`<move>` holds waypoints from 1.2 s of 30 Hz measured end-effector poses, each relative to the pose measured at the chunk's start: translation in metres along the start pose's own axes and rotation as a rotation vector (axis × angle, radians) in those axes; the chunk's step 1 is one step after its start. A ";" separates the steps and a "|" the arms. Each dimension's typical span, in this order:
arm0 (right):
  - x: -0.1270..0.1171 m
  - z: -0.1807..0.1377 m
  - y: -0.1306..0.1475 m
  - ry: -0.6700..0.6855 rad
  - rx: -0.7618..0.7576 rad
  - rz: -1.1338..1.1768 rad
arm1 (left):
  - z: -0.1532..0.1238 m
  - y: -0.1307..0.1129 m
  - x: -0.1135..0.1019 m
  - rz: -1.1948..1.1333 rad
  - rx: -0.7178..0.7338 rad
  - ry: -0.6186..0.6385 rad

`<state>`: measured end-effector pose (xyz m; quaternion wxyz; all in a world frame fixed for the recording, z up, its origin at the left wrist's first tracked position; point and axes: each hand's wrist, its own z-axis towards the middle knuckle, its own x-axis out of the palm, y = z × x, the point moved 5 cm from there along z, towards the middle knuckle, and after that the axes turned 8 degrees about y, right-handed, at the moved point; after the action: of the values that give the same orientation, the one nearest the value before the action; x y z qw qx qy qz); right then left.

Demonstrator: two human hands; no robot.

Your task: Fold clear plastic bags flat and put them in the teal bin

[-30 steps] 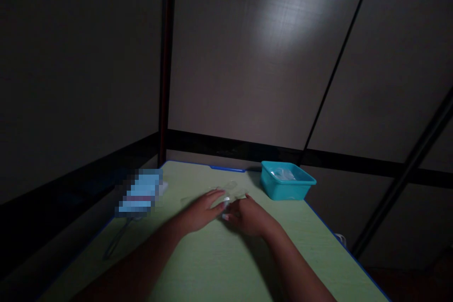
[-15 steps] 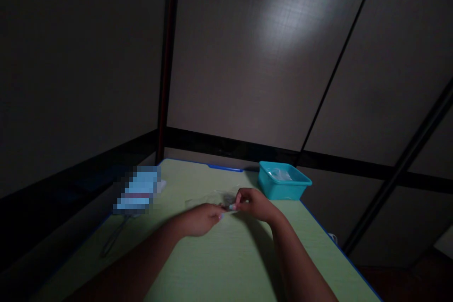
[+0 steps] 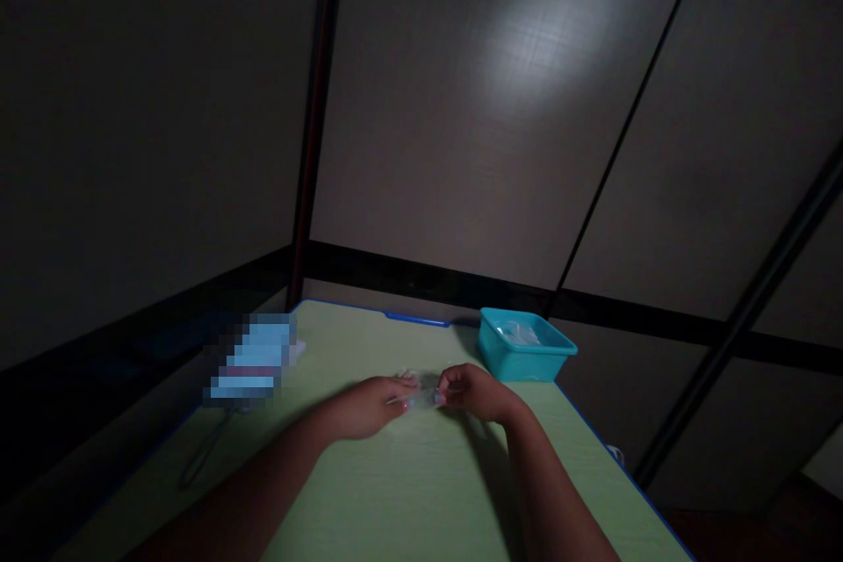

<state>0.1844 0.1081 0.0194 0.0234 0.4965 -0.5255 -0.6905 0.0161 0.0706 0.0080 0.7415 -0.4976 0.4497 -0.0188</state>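
Observation:
Between my hands, just over the light green table (image 3: 369, 500), stretches a clear plastic bag (image 3: 427, 399), thin and crumpled. My left hand (image 3: 378, 407) pinches its left side between thumb and fingers. On the other side, the fingertips of my right hand (image 3: 475, 393) are closed on the bag's right part. Both hands are close together near the middle of the table. Whether anything lies inside the bag is too dim to tell.
A turquoise plastic basket (image 3: 532, 362) with clear plastic in it stands at the table's back right. At the left edge lies a pixelated, light blue item (image 3: 254, 360) with a strap (image 3: 201, 457). Dark panelled walls (image 3: 435, 149) rise behind the table.
The bag, spread out to the left behind my left hand before, is now bunched between my hands. The dark patch near my right fingers no longer shows. My hands have barely shifted.

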 end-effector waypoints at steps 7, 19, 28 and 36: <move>0.000 -0.002 0.012 -0.028 -0.036 0.075 | -0.008 0.015 -0.028 0.053 -0.221 -0.186; 0.018 0.012 0.011 -0.079 0.032 -0.189 | -0.018 0.023 -0.021 0.004 -0.417 -0.013; 0.024 0.016 0.025 -0.173 0.117 -0.490 | -0.028 0.017 -0.055 0.239 -0.516 -0.270; 0.019 0.017 0.021 -0.248 0.205 -0.568 | -0.022 0.021 -0.045 0.323 -0.460 -0.231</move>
<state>0.1525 0.0996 0.0222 -0.2844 0.5350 -0.4317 -0.6682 -0.0345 0.0867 0.0184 0.6490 -0.5733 0.4284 0.2582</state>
